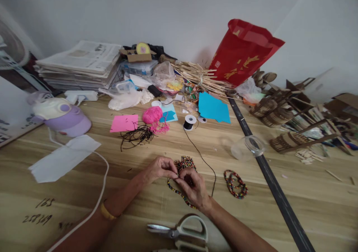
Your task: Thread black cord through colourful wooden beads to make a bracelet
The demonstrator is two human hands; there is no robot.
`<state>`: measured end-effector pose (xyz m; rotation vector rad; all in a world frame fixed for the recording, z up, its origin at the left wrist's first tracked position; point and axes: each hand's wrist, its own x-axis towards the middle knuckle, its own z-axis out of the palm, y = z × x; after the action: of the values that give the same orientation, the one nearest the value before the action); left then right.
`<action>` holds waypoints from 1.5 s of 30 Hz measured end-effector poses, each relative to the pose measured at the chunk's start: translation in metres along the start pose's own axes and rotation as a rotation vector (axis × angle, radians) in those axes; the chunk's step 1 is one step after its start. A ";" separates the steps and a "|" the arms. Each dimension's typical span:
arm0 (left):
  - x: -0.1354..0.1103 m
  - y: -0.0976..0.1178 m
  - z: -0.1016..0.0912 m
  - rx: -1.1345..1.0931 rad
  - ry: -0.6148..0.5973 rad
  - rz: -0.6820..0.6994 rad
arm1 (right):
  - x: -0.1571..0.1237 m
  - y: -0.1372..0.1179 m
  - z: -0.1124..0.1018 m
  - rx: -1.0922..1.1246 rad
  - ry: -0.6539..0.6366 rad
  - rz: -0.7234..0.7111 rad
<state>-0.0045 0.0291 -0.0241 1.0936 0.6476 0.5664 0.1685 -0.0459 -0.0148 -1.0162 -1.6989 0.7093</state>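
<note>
Pinching one beaded strand (179,192): left hand (160,169), right hand (196,188).

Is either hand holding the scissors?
No: the scissors lie on the wooden table below the wrists, while left hand and right hand both pinch the bead strand.

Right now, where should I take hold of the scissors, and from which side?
Grip the scissors by the pale handle loops, coming from the right: the shut blades point left, and the loops lie flat, nearest the right hand, which pinches the bead strand.
</note>
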 end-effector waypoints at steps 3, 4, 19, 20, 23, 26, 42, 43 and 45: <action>0.000 0.001 0.000 0.017 -0.039 0.020 | 0.002 -0.003 -0.001 0.024 -0.016 0.009; 0.000 0.001 0.000 0.031 -0.057 0.032 | 0.002 -0.004 -0.002 0.026 -0.020 0.000; -0.004 0.006 0.004 0.175 -0.080 0.125 | 0.001 -0.002 0.000 -0.008 -0.028 -0.073; -0.004 0.007 0.005 0.173 -0.077 0.125 | 0.000 -0.002 0.001 -0.009 -0.028 -0.057; -0.004 0.008 0.006 0.182 -0.044 0.136 | 0.000 -0.003 0.001 -0.014 -0.017 -0.025; -0.005 0.009 0.006 0.199 -0.018 0.151 | 0.002 -0.003 0.000 -0.019 0.000 -0.023; -0.005 0.010 0.006 0.229 0.028 0.151 | 0.005 -0.002 -0.002 0.050 0.002 0.059; -0.005 0.010 0.007 0.224 0.033 0.150 | 0.006 -0.003 -0.002 0.061 0.007 0.074; -0.006 0.013 0.007 0.220 0.046 0.147 | 0.005 -0.003 -0.002 0.110 0.012 0.114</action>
<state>-0.0047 0.0253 -0.0085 1.3458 0.6847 0.6586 0.1683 -0.0427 -0.0093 -1.0435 -1.5835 0.8597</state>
